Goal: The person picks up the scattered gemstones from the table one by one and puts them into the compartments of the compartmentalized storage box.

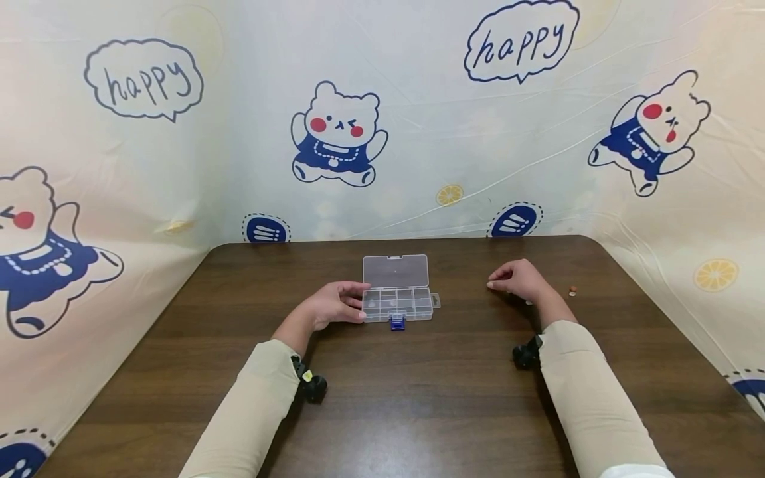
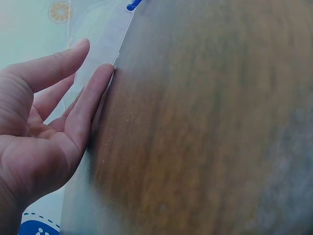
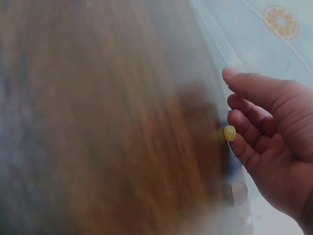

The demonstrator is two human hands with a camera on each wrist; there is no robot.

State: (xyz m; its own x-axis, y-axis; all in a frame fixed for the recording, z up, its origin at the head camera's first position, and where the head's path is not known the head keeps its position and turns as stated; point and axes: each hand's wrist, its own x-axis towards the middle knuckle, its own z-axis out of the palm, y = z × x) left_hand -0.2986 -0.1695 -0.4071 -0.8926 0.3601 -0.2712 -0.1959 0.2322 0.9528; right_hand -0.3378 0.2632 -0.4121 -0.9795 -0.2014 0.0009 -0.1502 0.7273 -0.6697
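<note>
My left hand [image 1: 335, 305] holds the left end of a clear plastic compartment box [image 1: 412, 307], with fingers at the back corner and thumb at the front one. The lid [image 1: 395, 271] stands raised, and a blue latch [image 1: 397, 323] hangs at the front. A few small pale pieces [image 1: 392, 303] lie in the left compartments. Right of the box, my right hand [image 1: 518, 279] hovers over the table with curled fingers. In the right wrist view, its fingertips pinch a small yellow bead [image 3: 230, 133]; the head view does not show this bead clearly.
On the brown table [image 1: 418, 398], a small brown-and-white piece [image 1: 572, 291] lies right of my right hand, and a white one [image 1: 528, 303] shows beneath it. Behind the table hangs a printed cloth [image 1: 412, 133]. Each wrist carries a black camera [image 1: 527, 354].
</note>
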